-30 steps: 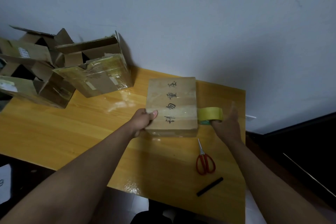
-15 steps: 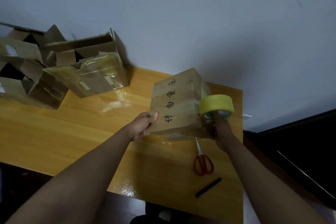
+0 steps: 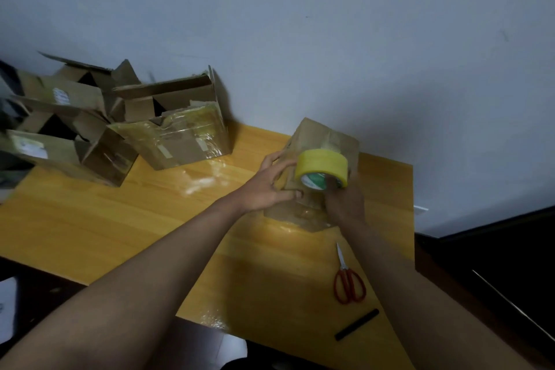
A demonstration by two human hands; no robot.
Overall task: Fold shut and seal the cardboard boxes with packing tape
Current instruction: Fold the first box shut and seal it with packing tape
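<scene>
A closed brown cardboard box (image 3: 327,141) stands on end on the yellow wooden table (image 3: 150,219), its near face glossy with clear tape. My left hand (image 3: 270,186) grips the box's left side, fingers over the top corner and thumb on the near face. My right hand (image 3: 345,201) holds a yellow roll of packing tape (image 3: 322,167) against the box's near face, fingers curled round the roll's lower side.
Several open cardboard boxes (image 3: 174,129) with raised flaps are piled at the table's back left against the wall. Red-handled scissors (image 3: 348,279) and a black marker (image 3: 356,328) lie near the table's right front corner.
The box has been tipped from lying flat up onto its end. The right hand carried the tape roll from the box's right side to its near face. The left hand shifted up onto the box's upper corner.
</scene>
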